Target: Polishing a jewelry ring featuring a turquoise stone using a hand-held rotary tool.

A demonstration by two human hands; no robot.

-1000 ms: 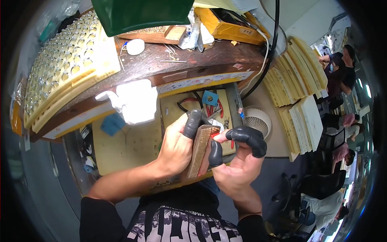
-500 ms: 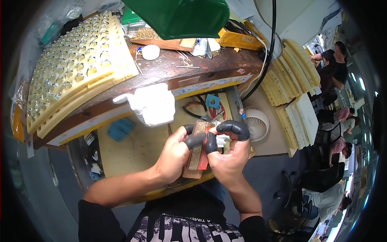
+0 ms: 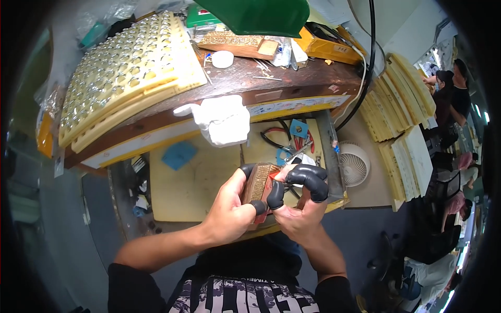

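My left hand (image 3: 227, 211), in black finger covers, wraps round a wooden block (image 3: 257, 183) with a gold, densely textured face and a red strip along its right side; its thumb presses low on the block. My right hand (image 3: 302, 214), also with black finger covers, is curled at the block’s upper right, index finger and thumb closed near the red strip; what they pinch is too small to make out. Behind them the open drawer (image 3: 190, 201) holds pliers (image 3: 274, 138) and blue squares (image 3: 178, 155). A white cloth glove (image 3: 222, 122) hangs at the bench front.
A cream tray of rings (image 3: 122, 78) fills the bench’s left, beside a textured board (image 3: 229, 43), yellow box (image 3: 326, 44) and overhanging green object (image 3: 250, 15). At right are stacked cream boards (image 3: 396, 99), a white fan (image 3: 354, 163) and several seated or standing co-workers (image 3: 443, 94).
My left thumb has moved down the block from where it lay half a second ago. My right fingers remain curled at the red strip. The whole view has shifted, with the bench appearing further right.
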